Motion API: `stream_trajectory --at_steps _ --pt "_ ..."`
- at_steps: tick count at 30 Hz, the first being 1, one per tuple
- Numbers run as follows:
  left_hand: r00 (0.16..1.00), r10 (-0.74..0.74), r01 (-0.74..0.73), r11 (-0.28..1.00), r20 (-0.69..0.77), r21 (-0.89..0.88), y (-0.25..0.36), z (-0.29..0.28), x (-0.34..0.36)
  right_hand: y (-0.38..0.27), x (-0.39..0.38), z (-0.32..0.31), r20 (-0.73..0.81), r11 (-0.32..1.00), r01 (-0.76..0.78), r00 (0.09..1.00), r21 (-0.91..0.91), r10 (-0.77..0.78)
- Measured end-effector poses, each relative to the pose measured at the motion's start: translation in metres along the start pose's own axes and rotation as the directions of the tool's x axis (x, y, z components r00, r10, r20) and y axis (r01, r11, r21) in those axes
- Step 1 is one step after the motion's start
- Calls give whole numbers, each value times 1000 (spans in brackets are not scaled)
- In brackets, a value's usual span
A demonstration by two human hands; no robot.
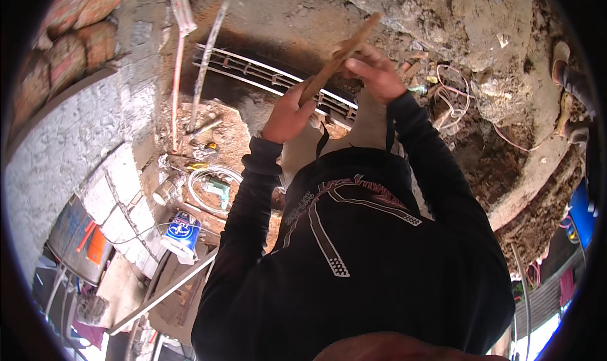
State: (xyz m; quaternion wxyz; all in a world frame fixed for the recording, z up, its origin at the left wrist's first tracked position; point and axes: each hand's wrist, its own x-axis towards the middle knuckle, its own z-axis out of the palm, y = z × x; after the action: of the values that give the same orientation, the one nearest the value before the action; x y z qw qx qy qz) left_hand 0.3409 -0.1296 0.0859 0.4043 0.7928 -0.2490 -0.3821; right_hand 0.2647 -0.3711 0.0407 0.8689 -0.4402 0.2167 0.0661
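A flat strip of brown wood runs diagonally upward to the right in front of me. My left hand is closed around its lower end. My right hand grips it higher up, with thumb and fingers on the wood. Beneath the stick, a long metal rebar cage with crossbars lies in a dark trench, partly hidden by my hands and legs.
Two poles stand at the trench's left. Coiled hose, tools and a blue-and-white sack lie left of me. Loose wires and broken rock are right. Another person's feet and legs show at the far right rim.
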Motion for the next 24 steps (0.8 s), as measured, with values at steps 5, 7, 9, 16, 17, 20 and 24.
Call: stream_trajectory --at_steps 5,7,9,16,17,20,24 --pt "978 110 -50 949 -177 311 43 -35 -41 -45 -24 10 13 972 173 984 158 -177" --pt "968 153 -82 943 -201 322 53 -41 -54 -52 -27 25 11 971 190 981 147 -194" --pt "956 171 -75 929 -240 363 56 -41 -64 -57 -34 48 -7 959 215 976 185 -217" --pt "936 130 -18 946 -327 324 19 -40 -90 -57 -30 105 -2 991 124 992 -55 -124" --pt "936 129 -21 949 -326 315 22 -41 -87 -56 -27 101 53 989 113 993 -95 -108" --pt "952 60 22 965 -300 261 41 -38 -85 -56 -23 97 175 972 27 985 -235 15" --pt "949 31 53 966 -315 254 40 -19 -83 -66 -17 78 135 868 177 983 -465 -128"
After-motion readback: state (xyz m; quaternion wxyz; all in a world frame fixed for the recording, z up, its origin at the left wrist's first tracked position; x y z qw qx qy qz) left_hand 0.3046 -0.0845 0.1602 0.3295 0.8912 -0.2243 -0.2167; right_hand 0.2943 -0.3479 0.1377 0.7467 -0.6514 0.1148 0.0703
